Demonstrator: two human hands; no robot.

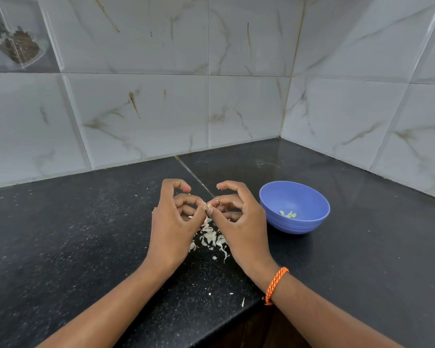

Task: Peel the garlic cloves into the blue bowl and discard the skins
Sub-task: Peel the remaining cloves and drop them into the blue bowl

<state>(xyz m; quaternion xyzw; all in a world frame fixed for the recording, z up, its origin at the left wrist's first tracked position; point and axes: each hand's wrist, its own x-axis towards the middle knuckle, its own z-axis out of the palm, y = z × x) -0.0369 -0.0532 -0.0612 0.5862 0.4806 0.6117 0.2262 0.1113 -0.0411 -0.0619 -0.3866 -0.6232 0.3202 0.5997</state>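
Pinching one garlic clove [207, 207] w/ both hands, left hand [172, 222] & right hand [239, 219] fingertips curled on it, skins [211, 238] piled underneath, blue bowl [294, 207] just beside.

You have two bare hands, left [172, 222] and right [239, 219], at frame centre, one small garlic clove [207, 206] pinched between them, one round blue plastic bowl [312, 223] at centre right, a few peeled cloves [288, 214] inside, many papery white skins [211, 238] below your hands, one orange braided wristband [275, 285] lower right.

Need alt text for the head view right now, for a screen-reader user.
Both hands, left hand and right hand, pinch a small garlic clove between them above a pile of skins on a black counter. To the right, a blue bowl holds a few peeled cloves.
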